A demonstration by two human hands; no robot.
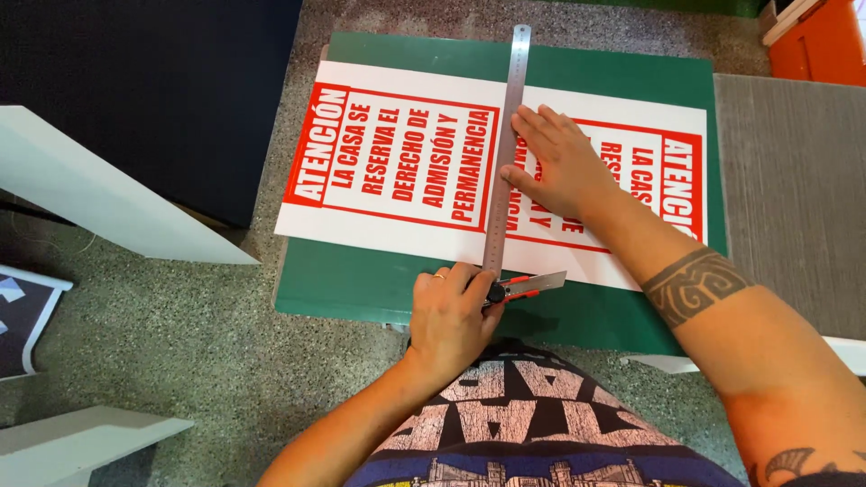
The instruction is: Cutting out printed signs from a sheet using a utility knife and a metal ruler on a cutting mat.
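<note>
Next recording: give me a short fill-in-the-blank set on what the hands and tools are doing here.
1. The right hand presses flat on the metal ____.
2. The left hand grips a utility ____ at the sheet's near edge.
3. The white sheet with red print lies on a ____ cutting mat.

Missing words: ruler; knife; green

Around you lies a speckled grey stone floor [216, 361], with a dark panel [162, 90] upper left, white boards [108, 198] leaning nearby, and an orange cabinet [821, 45] top right.
</note>
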